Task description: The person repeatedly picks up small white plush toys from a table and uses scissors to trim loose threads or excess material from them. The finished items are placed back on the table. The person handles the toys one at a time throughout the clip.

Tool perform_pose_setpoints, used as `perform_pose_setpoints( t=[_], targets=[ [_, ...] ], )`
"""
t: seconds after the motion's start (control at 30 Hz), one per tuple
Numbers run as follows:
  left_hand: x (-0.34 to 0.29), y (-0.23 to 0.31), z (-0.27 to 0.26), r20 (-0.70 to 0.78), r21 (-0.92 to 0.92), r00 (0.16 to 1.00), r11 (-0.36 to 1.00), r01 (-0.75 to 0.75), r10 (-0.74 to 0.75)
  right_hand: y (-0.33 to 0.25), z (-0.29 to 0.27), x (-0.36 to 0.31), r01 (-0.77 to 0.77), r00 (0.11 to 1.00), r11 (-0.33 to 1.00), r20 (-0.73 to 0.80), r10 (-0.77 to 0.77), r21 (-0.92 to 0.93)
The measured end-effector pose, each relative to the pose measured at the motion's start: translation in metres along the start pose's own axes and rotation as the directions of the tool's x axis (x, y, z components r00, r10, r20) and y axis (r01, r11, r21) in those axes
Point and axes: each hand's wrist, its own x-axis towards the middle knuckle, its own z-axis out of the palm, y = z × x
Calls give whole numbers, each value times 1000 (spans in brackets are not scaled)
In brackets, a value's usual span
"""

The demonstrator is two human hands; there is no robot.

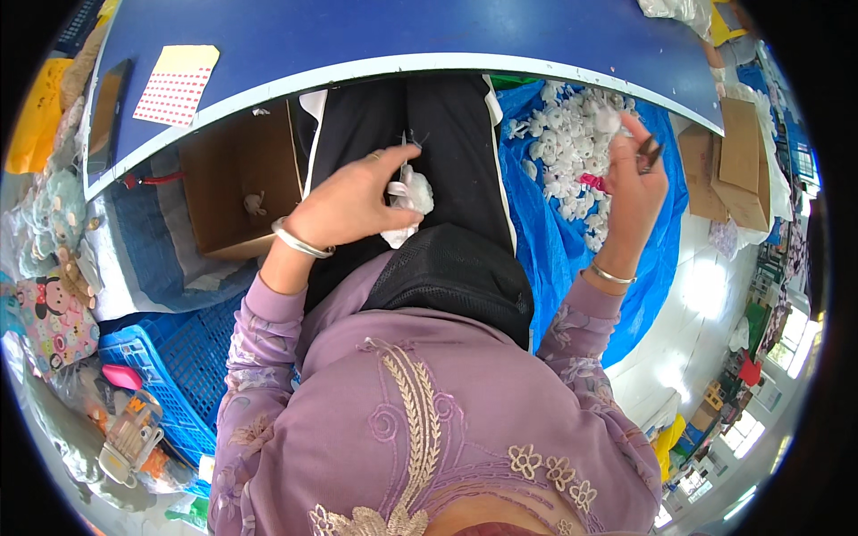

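Note:
My left hand point(356, 198) is closed on a small white plush piece point(416, 193) above my lap, with its fluffy part between thumb and fingers. A thread-like end sticks up beside the index finger. My right hand point(638, 174) is raised at the right, slightly blurred, with dark thread snips point(649, 154) in its grip. Its fingertips are close to a white fluffy piece point(609, 120); I cannot tell whether they touch it. Below and behind that hand, a heap of small white plush pieces point(563, 134) lies in a blue plastic sheet point(657, 268). A pink bit point(592, 181) shows among them.
A blue table point(402, 31) with a white edge runs across the far side, bearing a sheet of red stickers point(176, 85). At left, a cardboard box point(223, 170) contains a small plush piece. A blue crate point(174, 375) stands beside me; open cartons point(742, 170) are at right.

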Motion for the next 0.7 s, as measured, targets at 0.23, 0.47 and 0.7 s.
perform_pose_setpoints(
  t=[0.23,0.47,0.7],
  targets=[
    [9,-9,23,35,-26,997,997,73,-72,-5,64,-49,-121,723,992,683,105,-26],
    [12,-2,21,-88,-561,983,824,85,-162,-6,87,-70,70,655,998,754,-49,4],
    [12,11,29,-259,-677,939,736,-10,-225,13,88,-66,-270,680,955,727,98,124]
  ],
)
